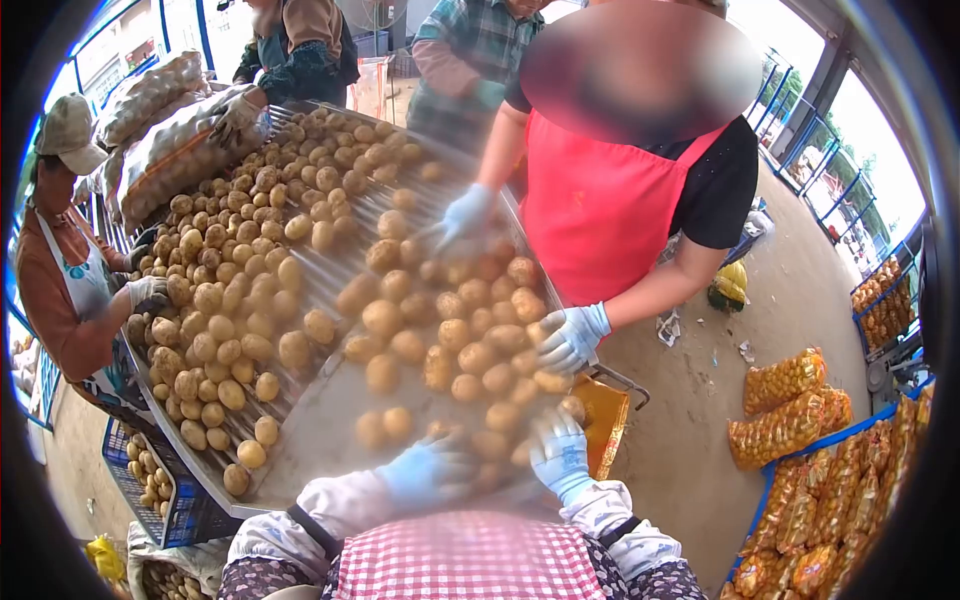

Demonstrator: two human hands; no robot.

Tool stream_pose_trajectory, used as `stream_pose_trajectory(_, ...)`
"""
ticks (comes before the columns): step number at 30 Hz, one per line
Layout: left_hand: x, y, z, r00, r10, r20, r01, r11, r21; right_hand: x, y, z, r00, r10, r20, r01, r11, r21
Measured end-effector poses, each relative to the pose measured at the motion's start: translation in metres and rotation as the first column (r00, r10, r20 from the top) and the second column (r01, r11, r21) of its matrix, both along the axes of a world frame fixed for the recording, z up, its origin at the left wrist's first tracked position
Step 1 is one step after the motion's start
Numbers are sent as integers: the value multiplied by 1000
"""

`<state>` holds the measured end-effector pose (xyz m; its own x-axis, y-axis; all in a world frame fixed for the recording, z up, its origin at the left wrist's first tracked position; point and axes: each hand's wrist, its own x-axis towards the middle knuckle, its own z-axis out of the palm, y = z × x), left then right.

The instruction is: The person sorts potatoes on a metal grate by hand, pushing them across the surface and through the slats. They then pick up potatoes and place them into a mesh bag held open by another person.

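Potatoes [477,358] lie piled on a metal sorting table [325,440] in front of me. My left hand [430,472], in a pale blue glove, is at the near edge of the pile. Its fingers look stretched out against the potatoes, though blurred. To its right, my right hand [560,455], gloved alike, has its fingers spread beside the pile's near right corner and is open. A yellow-orange sack [606,420] hangs at the table's right edge, close to that hand. Lens haze blurs some potatoes between my hands.
Opposite me, a person in a red apron [610,200] has both gloved hands at the potatoes. Another person [80,280] works at the left. Full sacks [190,150] lie at the back left. A blue crate [180,500] stands lower left; bagged potatoes [780,425] lie on the right.
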<state>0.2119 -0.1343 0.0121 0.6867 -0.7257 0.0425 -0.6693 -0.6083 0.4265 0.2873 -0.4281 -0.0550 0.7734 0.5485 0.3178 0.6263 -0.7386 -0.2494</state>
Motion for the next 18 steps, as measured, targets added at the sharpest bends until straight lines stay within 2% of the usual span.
stream_pose_trajectory(1, 14, 7, 1, 923, 91, -374, -238, 900, -366, 1, 10, 11, 995, -18, 95, 15, 999, 37)
stream_pose_trajectory(2, 23, 12, 11, 868, 213, -449, -414, 809, -417, 3, 27, 23, 998, -18, 68, 13, 997, 71)
stream_pose_trajectory(3, 32, 20, -6, 842, 475, -257, -539, 757, -370, 4, 47, 35, 999, -17, 44, 12, 994, 107)
stream_pose_trajectory(4, 45, 29, -23, 726, 687, -36, -651, 670, -357, 7, 63, 42, 1000, -16, 26, 12, 989, 145)
stream_pose_trajectory(5, 55, 35, -22, 662, 745, 82, -714, 660, -235, 6, 70, 34, 997, 19, -69, -17, 999, 41)
stream_pose_trajectory(6, 65, 42, -21, 596, 775, 208, -772, 625, -118, 5, 74, 31, 952, 63, -300, -67, 998, -3)
stream_pose_trajectory(7, 63, 47, -41, 664, 711, 233, -737, 674, 43, -1, 74, 22, 966, 73, -250, -90, 994, -58)
stream_pose_trajectory(8, 57, 47, -33, 742, 622, 251, -650, 759, 41, -6, 71, 13, 977, 81, -196, -105, 988, -115)
stream_pose_trajectory(10, 38, 40, -35, 851, 436, 291, -472, 879, 63, -9, 62, 8, 979, 82, -185, -94, 994, -57)
stream_pose_trajectory(12, 20, 34, -34, 930, 348, 116, -352, 936, 7, -10, 55, 3, 973, 95, -209, -102, 995, -20)
stream_pose_trajectory(15, 52, 50, -2, 890, 365, -274, -428, 876, -222, -10, 47, -9, 952, 105, -287, -110, 994, -2)
stream_pose_trajectory(16, 67, 55, -2, 867, 498, -10, -477, 826, -298, -10, 49, -12, 942, 103, -319, -108, 994, 0)
stream_pose_trajectory(17, 85, 60, 10, 792, 581, 188, -507, 797, -327, -10, 51, -12, 930, 103, -352, -110, 994, 2)
stream_pose_trajectory(18, 99, 61, 24, 692, 706, 147, -653, 700, -289, -12, 54, -10, 920, 101, -378, -106, 994, 7)
